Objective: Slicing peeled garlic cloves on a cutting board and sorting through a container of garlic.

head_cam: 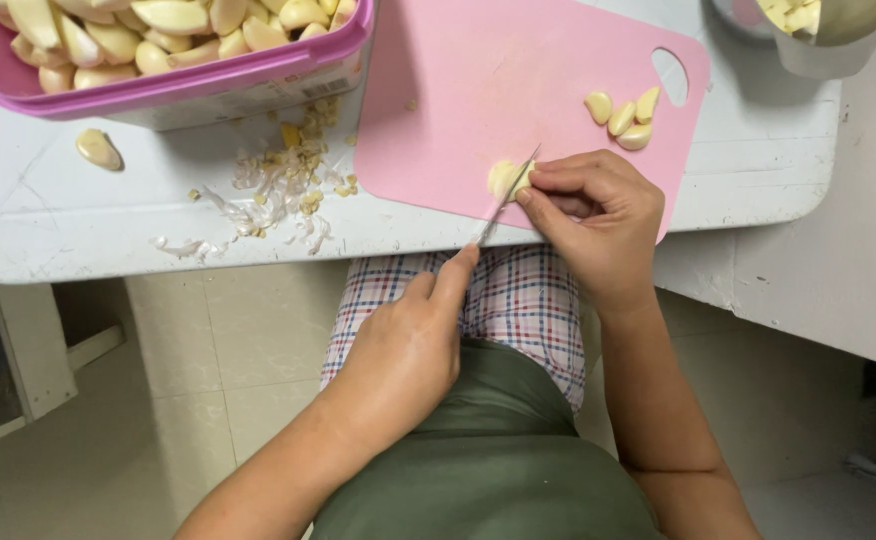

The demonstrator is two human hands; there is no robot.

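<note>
Left hand (408, 345) grips a thin steel knife (503, 205); right hand (593, 215) pinches a pale peeled garlic clove (508, 178) on the pink plastic board (478, 90). Fingertips at three o'clock risk a nick.

head view, looking straight down, close over table edge (108, 240)

A white table (78, 215) carries everything, its near edge running straight across and its surface scuffed. Toward the far left corner stands a pink tub (188, 85) on it, with one loose peeled garlic clove (98, 149) just in front of the tub and a scatter of garlic skins and trimmings (278, 190) trailing from the tub toward the near edge. A pink cutting board (458, 90) lies in the middle, reaching the near edge, and a grey container (823, 55) sits at the far right corner.
</note>
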